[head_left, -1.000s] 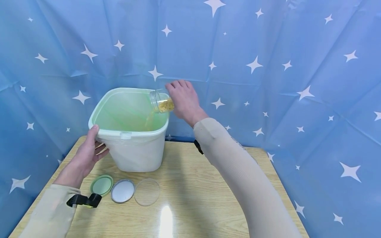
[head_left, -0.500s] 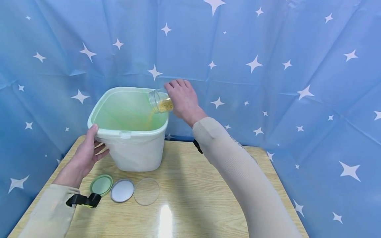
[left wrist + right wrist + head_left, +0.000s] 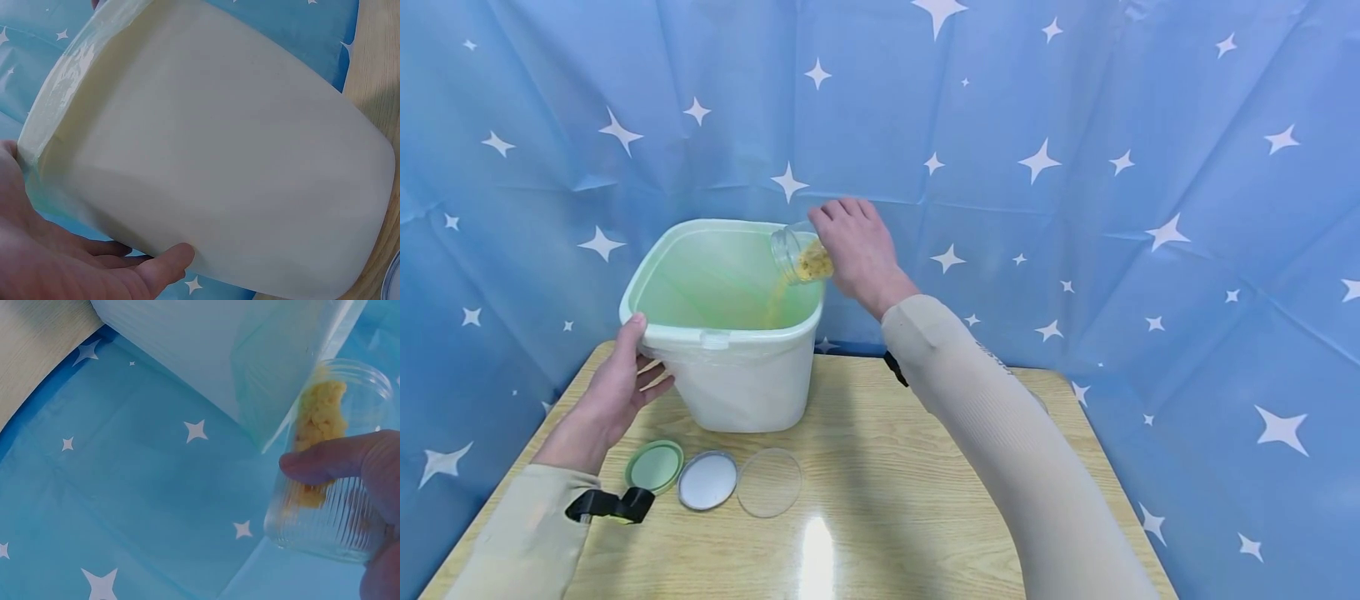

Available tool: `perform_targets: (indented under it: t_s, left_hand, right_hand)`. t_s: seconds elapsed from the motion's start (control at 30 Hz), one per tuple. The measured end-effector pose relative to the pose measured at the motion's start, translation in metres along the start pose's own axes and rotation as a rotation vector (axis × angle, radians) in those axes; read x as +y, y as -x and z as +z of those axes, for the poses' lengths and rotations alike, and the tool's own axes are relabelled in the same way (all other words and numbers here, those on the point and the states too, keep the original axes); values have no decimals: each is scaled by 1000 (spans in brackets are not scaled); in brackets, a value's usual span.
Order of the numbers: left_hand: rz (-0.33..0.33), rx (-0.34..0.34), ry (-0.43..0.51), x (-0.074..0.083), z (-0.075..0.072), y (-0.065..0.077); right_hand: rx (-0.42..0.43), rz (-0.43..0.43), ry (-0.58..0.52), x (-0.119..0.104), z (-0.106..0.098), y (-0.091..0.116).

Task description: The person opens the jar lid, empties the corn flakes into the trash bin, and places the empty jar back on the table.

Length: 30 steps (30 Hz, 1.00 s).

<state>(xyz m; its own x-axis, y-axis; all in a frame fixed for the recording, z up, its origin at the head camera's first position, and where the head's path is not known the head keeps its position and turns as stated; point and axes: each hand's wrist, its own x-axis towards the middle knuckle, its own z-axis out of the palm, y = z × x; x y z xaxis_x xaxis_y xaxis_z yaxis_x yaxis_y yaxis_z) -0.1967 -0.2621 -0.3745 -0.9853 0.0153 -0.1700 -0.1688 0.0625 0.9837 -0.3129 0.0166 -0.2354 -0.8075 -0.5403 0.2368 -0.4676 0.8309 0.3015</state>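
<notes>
A white trash bin [image 3: 741, 383] with a translucent green liner bag [image 3: 707, 283] stands at the back left of the table. My left hand [image 3: 613, 387] holds its front left corner, thumb on the rim and fingers against the wall below. Over the bin's right rim, my right hand [image 3: 857, 250] grips a clear glass jar [image 3: 350, 519], tipped with its mouth toward the bin. Yellow crumbly bits [image 3: 319, 415] lie inside the jar, and a yellow stream [image 3: 777, 300] falls from its mouth into the liner. The bottom of the bin is hidden.
In front of the bin, a green lid [image 3: 655, 466], a white lid with a grey rim [image 3: 707, 481] and a clear disc [image 3: 770, 483] lie in a row on the wooden table [image 3: 925, 500]. A blue curtain with white stars [image 3: 970, 108] hangs close behind.
The right hand and jar have shifted slightly left, with the jar still tipped. Yellow bits keep falling into the bin. My left hand stays on the rim.
</notes>
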Motion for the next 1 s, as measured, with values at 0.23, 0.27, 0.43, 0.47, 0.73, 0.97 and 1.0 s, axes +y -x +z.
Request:
perform_targets:
  t_s: [0.23, 0.27, 0.43, 0.47, 0.73, 0.97, 1.0]
  left_hand:
    - [5, -2, 4, 0, 0, 1]
    - [5, -3, 4, 0, 0, 1]
    - [8, -11, 7, 1, 0, 1]
    - [9, -13, 6, 1, 0, 1]
    - [5, -11, 16, 1, 0, 2]
    - [8, -18, 14, 0, 0, 1]
    - [8, -17, 15, 0, 0, 1]
  right_hand:
    - [5, -11, 20, -1, -2, 0]
    - [7, -14, 24, -1, -2, -1]
    - [21, -24, 46, -1, -3, -2]
    - [24, -25, 45, -2, -3, -2]
    - [28, -27, 55, -2, -4, -5]
    - [15, -19, 45, -2, -5, -4]
    - [15, -21, 42, -1, -5, -4]
